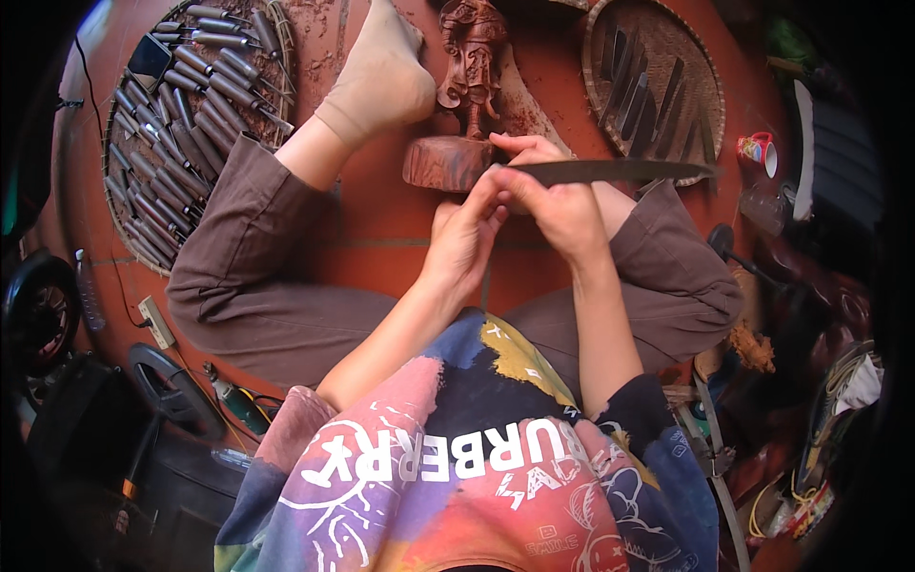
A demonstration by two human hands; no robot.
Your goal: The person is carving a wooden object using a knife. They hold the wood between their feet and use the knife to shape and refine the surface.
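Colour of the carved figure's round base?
The round base is reddish-brown with darker grain streaks; best seen in the head view.

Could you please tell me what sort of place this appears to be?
It looks like a wood-carving workspace, judging by the carved figure, the many handled tools and the reddish debris.

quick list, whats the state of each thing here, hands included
right hand, closed on the dark flat tool
left hand, fingers curled, beside the right hand
dark flat tool, held, pointing right
carved figure, on a round base, cut off by the top edge
left basket, crowded with handled tools
right basket, partly filled with flat pieces
red mug, uncovered
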